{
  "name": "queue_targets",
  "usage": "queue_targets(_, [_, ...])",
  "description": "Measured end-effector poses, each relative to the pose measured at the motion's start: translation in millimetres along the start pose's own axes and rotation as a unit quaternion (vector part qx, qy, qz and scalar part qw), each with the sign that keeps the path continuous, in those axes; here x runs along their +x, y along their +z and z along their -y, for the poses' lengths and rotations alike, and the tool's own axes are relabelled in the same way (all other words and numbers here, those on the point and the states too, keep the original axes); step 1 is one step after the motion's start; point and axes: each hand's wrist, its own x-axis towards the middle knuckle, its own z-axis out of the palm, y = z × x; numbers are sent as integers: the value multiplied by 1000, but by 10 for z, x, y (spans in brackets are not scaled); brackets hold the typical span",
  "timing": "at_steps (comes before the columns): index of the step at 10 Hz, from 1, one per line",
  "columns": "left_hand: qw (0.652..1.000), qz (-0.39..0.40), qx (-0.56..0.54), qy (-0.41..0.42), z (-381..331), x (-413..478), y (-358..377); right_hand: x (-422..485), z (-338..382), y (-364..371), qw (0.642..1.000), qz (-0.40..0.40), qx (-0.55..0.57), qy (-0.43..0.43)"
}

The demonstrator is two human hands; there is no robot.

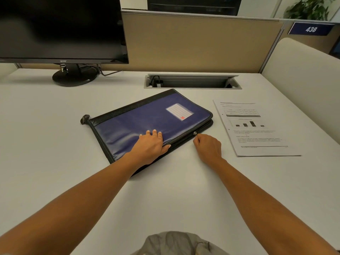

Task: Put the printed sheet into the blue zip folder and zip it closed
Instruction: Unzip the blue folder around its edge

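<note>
Your glossy, plastic-looking blue zip folder (147,118) carries a shiny metal zip pull (195,133); at your 2 o'clock, the printed sheet (257,129) is matt paper on a smooth matt desk (55,144).

white desk (55,144) | blue zip folder (147,116) centre | printed sheet (257,129) right of it, apart | monitor stand (74,79) back left

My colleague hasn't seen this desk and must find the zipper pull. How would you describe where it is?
On the white desk lies a blue zip folder with black edging, left of the printed sheet. Along its near edge, the small silver zipper pull sits pinched by the right hand, the only shiny metal bit on the folder.
</note>
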Motion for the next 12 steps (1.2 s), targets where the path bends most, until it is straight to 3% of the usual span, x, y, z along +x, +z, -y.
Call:
queue_targets(3, [1000, 2, 4, -17, -64, 64, 15, -323, 336, 117, 995, 40, 2, -89])
queue_targets(12, [1000, 9, 6, -29, -51, 74, 85, -318, 325, 68, 984, 84, 7, -156])
